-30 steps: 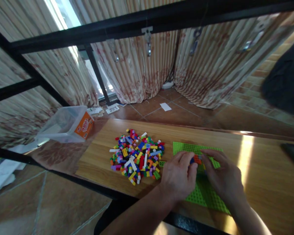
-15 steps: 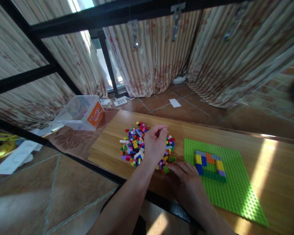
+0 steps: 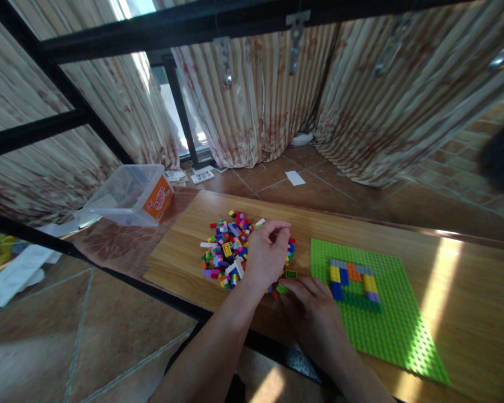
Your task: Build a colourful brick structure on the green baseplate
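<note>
My left hand is over the right part of a pile of small coloured building bricks, its fingers curled together. Whatever those fingers grip is hidden from view. Low on the right side of the pile, my right hand has its fingertips closed at a light green brick. Just above these fingertips lies a dark brick with a yellow-green outline. To the right, a green studded baseplate carries a rectangular frame of yellow, blue, orange, grey, purple and green bricks.
The bricks and baseplate lie on a wooden tabletop. A clear plastic box with an orange label stands beyond its left end. Black metal bars run along the near edge and across the top. Striped curtains hang behind.
The view has shifted slightly. My left hand has moved a little to the right over the pile, uncovering a white brick behind it. My right hand stays by the light green brick.
</note>
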Motion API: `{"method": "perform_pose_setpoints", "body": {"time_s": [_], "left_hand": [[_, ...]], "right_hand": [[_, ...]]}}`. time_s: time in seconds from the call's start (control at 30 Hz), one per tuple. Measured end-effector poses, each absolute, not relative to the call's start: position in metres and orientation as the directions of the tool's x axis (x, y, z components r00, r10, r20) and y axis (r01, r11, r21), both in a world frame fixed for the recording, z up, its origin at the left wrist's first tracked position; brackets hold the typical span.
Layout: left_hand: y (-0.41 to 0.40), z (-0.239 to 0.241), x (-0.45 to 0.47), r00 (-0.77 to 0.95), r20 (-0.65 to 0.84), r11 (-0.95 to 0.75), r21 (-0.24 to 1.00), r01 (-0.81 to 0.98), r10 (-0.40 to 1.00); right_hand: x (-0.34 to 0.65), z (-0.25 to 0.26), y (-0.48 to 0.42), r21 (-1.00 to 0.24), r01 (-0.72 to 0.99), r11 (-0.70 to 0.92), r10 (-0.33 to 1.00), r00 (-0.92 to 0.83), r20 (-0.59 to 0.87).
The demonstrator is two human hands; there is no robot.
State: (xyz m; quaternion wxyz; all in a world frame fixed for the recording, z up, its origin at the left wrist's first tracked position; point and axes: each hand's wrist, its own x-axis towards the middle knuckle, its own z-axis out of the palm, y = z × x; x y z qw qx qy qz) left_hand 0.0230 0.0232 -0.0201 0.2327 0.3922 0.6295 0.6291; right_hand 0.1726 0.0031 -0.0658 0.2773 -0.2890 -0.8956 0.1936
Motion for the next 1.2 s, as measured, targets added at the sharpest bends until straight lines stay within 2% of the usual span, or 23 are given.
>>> {"method": "perform_pose_setpoints", "body": {"time_s": [0.23,0.43,0.7,0.9,1.2], "left_hand": [[0.024,-0.029,0.027,-0.522,0.244,-0.096,0.951,0.293,0.817],[0.024,-0.028,0.038,-0.440,0.188,-0.055,0.953,0.297,0.878],[0.021,-0.029,0.060,-0.205,0.052,-0.026,0.991,0.128,0.977],[0.020,-0.028,0.072,-0.074,0.023,-0.023,1.000,-0.001,0.997],[0.022,-0.025,0.073,-0.126,-0.043,0.037,0.998,-0.049,0.991]], "right_hand": [[0.184,-0.062,0.011,-0.522,0.425,0.739,0.661,-0.606,0.443],[0.196,-0.057,0.023,-0.543,0.497,0.677,0.736,-0.483,0.475],[0.213,-0.048,0.039,-0.681,0.548,0.485,0.871,-0.239,0.428],[0.214,-0.053,0.041,-0.683,0.522,0.511,0.857,-0.252,0.449],[0.213,-0.065,0.044,-0.634,0.512,0.579,0.810,-0.278,0.516]]}}
